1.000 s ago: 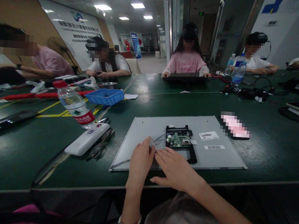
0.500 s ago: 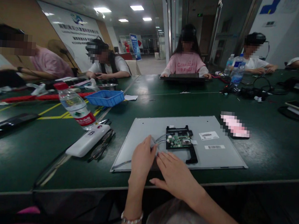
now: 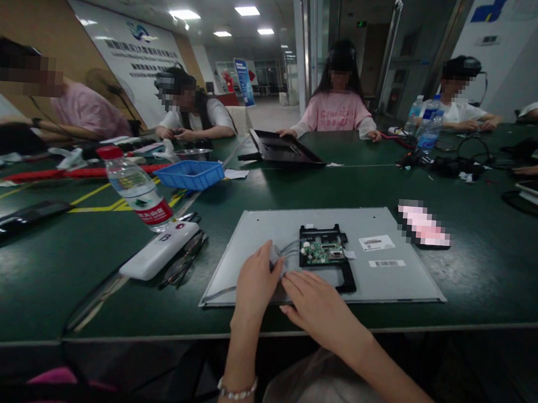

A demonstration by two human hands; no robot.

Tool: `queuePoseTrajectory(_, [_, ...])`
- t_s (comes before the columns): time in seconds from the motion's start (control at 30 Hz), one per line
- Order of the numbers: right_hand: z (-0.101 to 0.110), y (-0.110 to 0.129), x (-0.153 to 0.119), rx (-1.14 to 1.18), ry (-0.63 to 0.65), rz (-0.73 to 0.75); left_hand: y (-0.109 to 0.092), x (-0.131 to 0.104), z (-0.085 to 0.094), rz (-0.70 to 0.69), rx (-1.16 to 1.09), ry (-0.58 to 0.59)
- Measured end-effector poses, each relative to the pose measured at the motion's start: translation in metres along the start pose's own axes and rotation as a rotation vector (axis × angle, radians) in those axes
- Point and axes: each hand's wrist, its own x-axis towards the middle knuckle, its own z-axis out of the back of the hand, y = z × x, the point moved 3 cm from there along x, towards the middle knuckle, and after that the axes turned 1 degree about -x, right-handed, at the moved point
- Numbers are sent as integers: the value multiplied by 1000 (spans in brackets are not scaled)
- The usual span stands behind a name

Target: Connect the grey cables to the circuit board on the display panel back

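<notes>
A white rectangular power bank (image 3: 158,250) lies left of the flat grey metal panel (image 3: 402,241) on the dark green table (image 3: 159,316). The left hand (image 3: 254,283) curls by thin grey wires (image 3: 290,247); whether it pinches them is unclear. The right hand (image 3: 319,303) has fingers together, thumb apart, near a black-framed green circuit board (image 3: 321,252) on the panel.

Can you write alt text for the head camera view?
A left hand and a right hand, close together beside grey wires, over a grey panel bearing a circuit board in a black frame. The panel lies on a green table between a water bottle and a phone; people sit around.
</notes>
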Motion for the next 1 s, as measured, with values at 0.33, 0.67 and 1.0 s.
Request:
queuePoseTrajectory(0.33, [43,-27,-17,58,-119,-58,-5,-4,2,-143,-45,-179])
queuePoseTrajectory(0.67, [56,-131,-51,-133,16,-281,-25,-29,24,-204,53,-30])
queuePoseTrajectory(1.0, [56,-120,-31,-260,111,-208,-26,-21,29,-159,223,28])
